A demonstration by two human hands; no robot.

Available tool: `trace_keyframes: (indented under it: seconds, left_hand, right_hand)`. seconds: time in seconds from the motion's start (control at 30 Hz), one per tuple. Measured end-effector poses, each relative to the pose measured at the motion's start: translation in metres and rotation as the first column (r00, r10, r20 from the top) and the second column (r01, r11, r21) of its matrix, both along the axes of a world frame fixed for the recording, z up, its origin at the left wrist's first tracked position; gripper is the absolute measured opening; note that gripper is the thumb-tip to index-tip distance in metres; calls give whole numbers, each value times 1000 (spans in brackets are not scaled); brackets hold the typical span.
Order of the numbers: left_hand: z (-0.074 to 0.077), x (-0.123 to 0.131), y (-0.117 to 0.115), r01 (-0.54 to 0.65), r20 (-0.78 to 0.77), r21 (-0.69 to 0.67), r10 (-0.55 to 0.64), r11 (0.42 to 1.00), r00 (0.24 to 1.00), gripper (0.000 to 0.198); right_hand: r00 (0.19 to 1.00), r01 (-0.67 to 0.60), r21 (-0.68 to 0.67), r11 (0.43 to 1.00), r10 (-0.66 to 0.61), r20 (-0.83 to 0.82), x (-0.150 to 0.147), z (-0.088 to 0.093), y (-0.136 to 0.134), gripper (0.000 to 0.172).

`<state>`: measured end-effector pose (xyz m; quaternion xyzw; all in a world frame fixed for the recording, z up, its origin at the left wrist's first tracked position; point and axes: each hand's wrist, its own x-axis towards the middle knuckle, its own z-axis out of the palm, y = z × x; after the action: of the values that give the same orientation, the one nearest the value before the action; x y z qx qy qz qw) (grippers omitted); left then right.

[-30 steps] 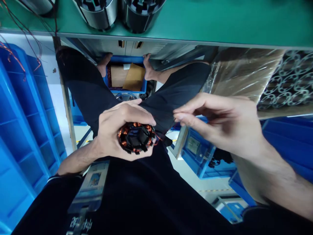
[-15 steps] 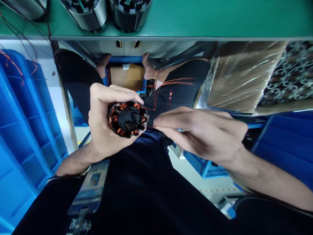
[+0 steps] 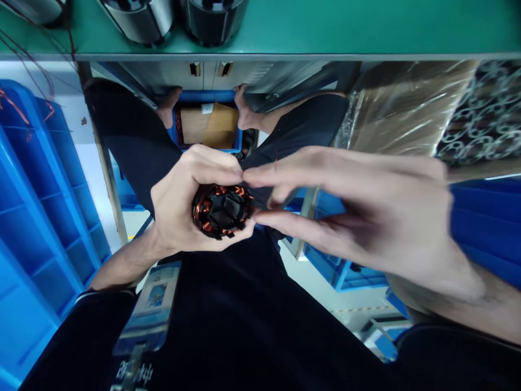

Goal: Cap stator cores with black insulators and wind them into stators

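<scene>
A motor stator (image 3: 223, 210) with copper windings and a black slotted end faces up at me near the middle of the view. My left hand (image 3: 174, 198) wraps round its side, thumb along the far edge, and hides most of its body. From the right, my right hand (image 3: 366, 209) reaches in with thumb and forefinger apart. Its forefinger meets or nearly meets my left thumb tip, and its thumb is at the stator's right rim. I make out nothing held between those fingers.
Metal motor cylinders (image 3: 140, 19) stand on the green bench (image 3: 345, 27). A blue divided rack (image 3: 44, 190) is at left, with loose copper wires hanging over it. Plastic-wrapped cardboard (image 3: 402, 119) lies at right. Between the feet sits a blue bin (image 3: 203, 95).
My right hand has opened from a pinch on thin wire and come left to the stator. The stator has shifted slightly right and toward me. The loose copper strands beside it no longer show.
</scene>
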<state>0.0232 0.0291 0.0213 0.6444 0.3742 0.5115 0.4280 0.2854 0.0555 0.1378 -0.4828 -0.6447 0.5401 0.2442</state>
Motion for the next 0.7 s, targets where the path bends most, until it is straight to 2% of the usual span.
trace_keyframes:
  seconds: [0.07,0.13,0.17,0.27,0.3,0.33,0.43,0.5,0.57,0.63,0.7]
  left_hand:
    - [10,-1,-1,68,-31,-199,-76,978,997,63]
    - [20,2,-1,92,-11,-408,-106,908,994,55]
    - [24,5,0,95,8,-479,-104,873,995,53]
    - [32,16,2,102,30,-554,-102,826,994,47]
    - [34,18,3,101,30,-555,-101,826,994,45]
    - [34,20,4,98,28,-553,-99,827,995,42]
    - [27,15,7,85,11,-553,-95,829,995,35]
    - [17,8,6,66,-21,-535,-91,842,996,30]
    - [7,1,3,49,-87,-463,-100,885,991,25]
    - [-1,-4,-1,50,-180,-304,-108,951,978,25]
    - [-2,-4,-6,71,-253,-140,-105,988,962,31]
  right_hand:
    - [994,-108,76,991,106,31,-2,-17,2,18]
    - [984,-173,147,974,166,59,4,-40,7,5]
    - [981,-189,169,967,181,65,10,-51,11,8]
    - [980,-199,212,957,189,70,30,-75,21,9]
    - [981,-184,242,953,164,100,34,-77,23,5]
    - [982,-152,273,950,114,149,37,-75,22,13]
    - [960,-71,322,944,-23,279,26,-59,11,50]
    - [968,-104,259,960,38,248,9,-47,2,55]
    - [973,-191,154,969,167,156,-8,-42,-3,59]
    - [968,-237,35,971,233,88,-16,-42,-1,61]
    - [974,-216,-69,974,220,54,-17,-40,3,50]
